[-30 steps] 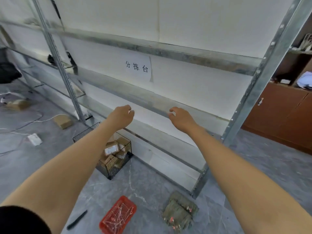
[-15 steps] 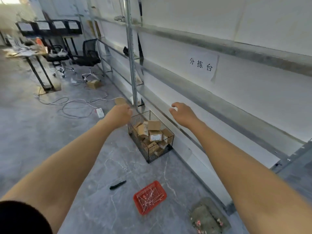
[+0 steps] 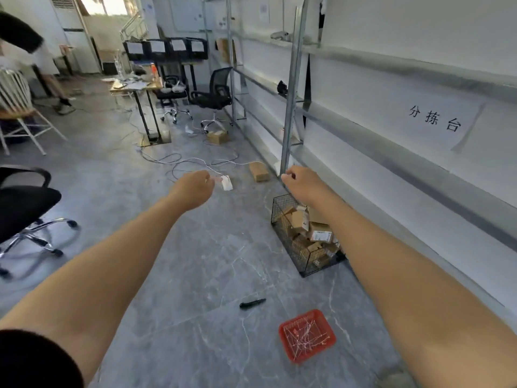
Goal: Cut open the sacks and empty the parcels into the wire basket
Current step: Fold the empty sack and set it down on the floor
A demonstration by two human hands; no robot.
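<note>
1. Wire basket [image 3: 288, 247]: it stands on the grey floor at the right, just beside the foot of the metal shelving rack [image 3: 291, 107]. It is heaped with brown cardboard parcels [image 3: 320, 235], some of them showing white labels. No hand touches it.
2. Right hand [image 3: 303, 184]: it is held out in the air at the end of a straight arm, its fingers curled in and the thumb lying against the forefinger. Nothing shows in its grasp. In the picture it sits just past the basket's far corner, and the forearm crosses in front of the basket's right side.
3. Left hand [image 3: 194, 189]: it is also stretched forward, seen from the back, with its fingers folded under into a loose fist. It holds nothing that can be seen and stays well apart from the right hand.
4. Near the person, between the two forearms, a small black hand tool [image 3: 252, 303] lies flat on the floor. Just nearer and to its right sits a red plastic tray [image 3: 309, 352] holding a tangle of thin white strips.
5. Past the hands, a white power strip [image 3: 227, 182] with its cable and a loose carton [image 3: 259, 171] lie on the floor.
6. On the rack at the right hangs a paper sign [image 3: 436, 121] with three characters.
7. Farther off are a black office chair [image 3: 212, 91], a cluttered desk [image 3: 134, 86] and, at the far left, another person [image 3: 22, 43].
</note>
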